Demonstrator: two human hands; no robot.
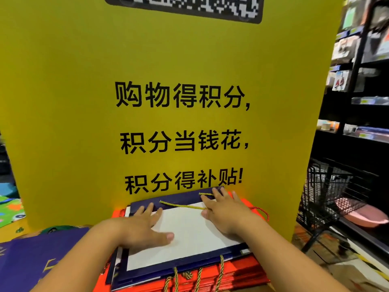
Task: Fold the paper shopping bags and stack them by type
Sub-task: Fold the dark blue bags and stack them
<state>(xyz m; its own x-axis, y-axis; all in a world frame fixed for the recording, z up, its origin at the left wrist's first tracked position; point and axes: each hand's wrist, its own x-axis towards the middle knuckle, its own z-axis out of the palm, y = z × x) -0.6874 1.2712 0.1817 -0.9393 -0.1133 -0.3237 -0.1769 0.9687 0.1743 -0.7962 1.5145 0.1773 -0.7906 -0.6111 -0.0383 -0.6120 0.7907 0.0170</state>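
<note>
**Here, two flat hands press a folded bag onto its pile**

Seen from the person's own head, both arms reach forward over a low pile of paper bags. The left hand (145,226) and the right hand (223,213) lie apart, palms down and fingers straight, on the top bag (189,239). Neither grips anything.

This bag is navy with a large white panel and lies flat. The flat palms probably serve to crease it and keep it from springing open. The right hand's fingers lie across a gold rope handle (183,205), seemingly to pin it flat against the paper.

Beneath the top bag, more navy edges show, and gold cords (197,277) hang over the near side. Under these sits a thick stack of red bags (242,275), so the navy bags rest together as one type above another.

A tall yellow sign (168,60) with black Chinese writing stands just behind the pile. Purple bags (31,260) lie to the left. A black wire basket (328,186) and dark shop shelves (368,81) are on the right.
</note>
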